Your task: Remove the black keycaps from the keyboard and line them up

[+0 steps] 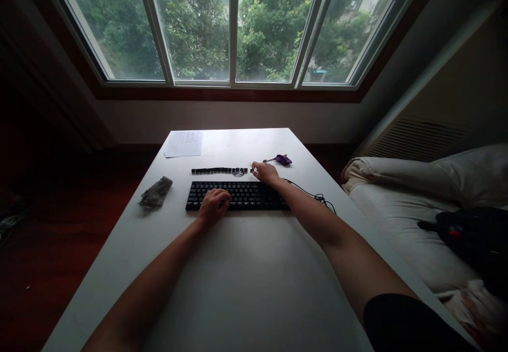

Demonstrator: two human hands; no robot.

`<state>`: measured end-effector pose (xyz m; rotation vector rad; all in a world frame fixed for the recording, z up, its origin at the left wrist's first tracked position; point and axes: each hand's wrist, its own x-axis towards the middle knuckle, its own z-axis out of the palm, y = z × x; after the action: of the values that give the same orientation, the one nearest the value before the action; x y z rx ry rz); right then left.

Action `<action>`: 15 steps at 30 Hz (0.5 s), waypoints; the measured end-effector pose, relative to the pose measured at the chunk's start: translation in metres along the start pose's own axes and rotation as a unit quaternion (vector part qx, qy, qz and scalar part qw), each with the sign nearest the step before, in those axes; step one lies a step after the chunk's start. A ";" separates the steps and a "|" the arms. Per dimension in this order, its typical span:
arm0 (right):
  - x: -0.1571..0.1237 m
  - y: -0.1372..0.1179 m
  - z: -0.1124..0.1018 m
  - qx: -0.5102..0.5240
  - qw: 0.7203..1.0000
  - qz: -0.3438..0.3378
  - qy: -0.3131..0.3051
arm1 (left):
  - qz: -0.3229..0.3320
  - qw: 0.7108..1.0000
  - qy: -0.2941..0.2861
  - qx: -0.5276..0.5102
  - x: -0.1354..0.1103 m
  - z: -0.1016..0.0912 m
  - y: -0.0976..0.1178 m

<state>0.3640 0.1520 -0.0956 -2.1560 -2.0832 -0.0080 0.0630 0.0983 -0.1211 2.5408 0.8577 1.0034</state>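
Observation:
A black keyboard [254, 196] lies across the white table. My left hand [214, 204] is over its left part, fingers curled in and thumb close to the index finger; whatever may be between them is hidden. Beyond the keyboard, my right hand [265, 173] is pinched closed on a thin wire tool, apparently a wire keycap puller [251, 166], whose fine ends poke out to the left. Just left of those fingers runs a row of black keycaps [214, 170], parallel to the keyboard. A clear, shiny round piece [238, 173] lies against the row's near side.
A purple-headed brush [283, 159] lies beyond my right hand. The keyboard's black cable [322, 199] coils at the right. A grey cloth [156, 193] sits at the left, and a paper sheet [183, 144] at the far left corner. A bed [391, 225] stands beside the table.

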 end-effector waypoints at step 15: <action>0.022 -0.010 0.005 -0.043 0.997 0.021 -0.056 | 0.000 1.000 -0.010 -0.007 0.000 0.001 -0.005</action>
<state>0.3543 0.1748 -0.0971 -2.3010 -2.1323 0.0281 0.0616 0.1025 -0.1240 2.5342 0.8429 0.9775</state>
